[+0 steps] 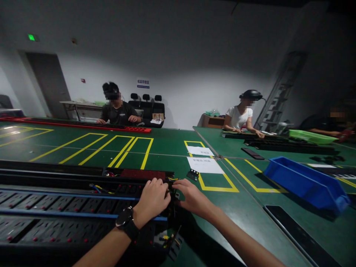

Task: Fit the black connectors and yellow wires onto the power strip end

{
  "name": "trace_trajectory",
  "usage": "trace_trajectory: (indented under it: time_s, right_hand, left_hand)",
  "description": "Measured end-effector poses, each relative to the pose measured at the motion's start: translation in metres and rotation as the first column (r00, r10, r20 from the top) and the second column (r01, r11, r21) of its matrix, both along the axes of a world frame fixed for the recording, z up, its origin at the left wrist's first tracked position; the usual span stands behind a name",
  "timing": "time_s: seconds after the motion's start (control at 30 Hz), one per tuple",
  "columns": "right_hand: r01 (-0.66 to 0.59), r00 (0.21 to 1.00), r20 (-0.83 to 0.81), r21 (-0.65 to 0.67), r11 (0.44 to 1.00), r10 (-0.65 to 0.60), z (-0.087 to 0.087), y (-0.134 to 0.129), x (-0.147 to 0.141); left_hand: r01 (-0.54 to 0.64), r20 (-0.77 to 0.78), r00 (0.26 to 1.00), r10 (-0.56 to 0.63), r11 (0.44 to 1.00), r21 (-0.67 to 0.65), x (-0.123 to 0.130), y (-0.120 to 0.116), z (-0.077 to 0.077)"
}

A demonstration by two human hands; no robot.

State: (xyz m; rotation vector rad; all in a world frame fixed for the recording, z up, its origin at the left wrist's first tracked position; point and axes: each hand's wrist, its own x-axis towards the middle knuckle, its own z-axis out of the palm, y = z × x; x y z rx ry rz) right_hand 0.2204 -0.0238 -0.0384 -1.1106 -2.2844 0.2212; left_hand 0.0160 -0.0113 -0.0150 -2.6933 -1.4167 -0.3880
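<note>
Several long black power strips (69,204) lie side by side in front of me, with sockets, small red parts and blue edges. My left hand (154,198), with a black watch (125,218) on the wrist, curls over the right end of one strip. At that same end my right hand (191,196) has its fingers bent in from the right; what lies between them is hidden. A short yellow wire (172,179) shows by the fingertips. More coloured wires (164,238) and a black end plate (175,245) stick out from a nearer strip.
A small black bracket (193,174) touches a white paper sheet (207,167) on the green table (167,152). To the right are a blue bin (303,181) and a long dark slab (297,233). Across the table, people (119,111) work on other strips.
</note>
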Motion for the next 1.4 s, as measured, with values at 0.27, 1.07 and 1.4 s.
trace_trajectory:
  time_s: [0.27, 1.07, 1.4]
  right_hand:
    - [-0.05, 0.989, -0.143, -0.038, 0.998, 0.044, 0.001, 0.011, 0.011]
    - [-0.065, 0.985, 0.168, 0.156, 0.986, 0.038, 0.003, 0.019, 0.011]
    - [-0.045, 0.977, 0.212, 0.322, 0.946, -0.026, 0.0, 0.021, 0.006]
  left_hand:
    - [0.01, -0.005, 1.0, -0.011, 1.0, -0.023, 0.001, -0.001, 0.0]
    - [0.02, -0.038, 0.999, -0.022, 0.998, -0.065, 0.002, -0.004, 0.004]
    - [0.059, -0.058, 0.996, -0.061, 0.998, -0.028, 0.001, -0.005, 0.004]
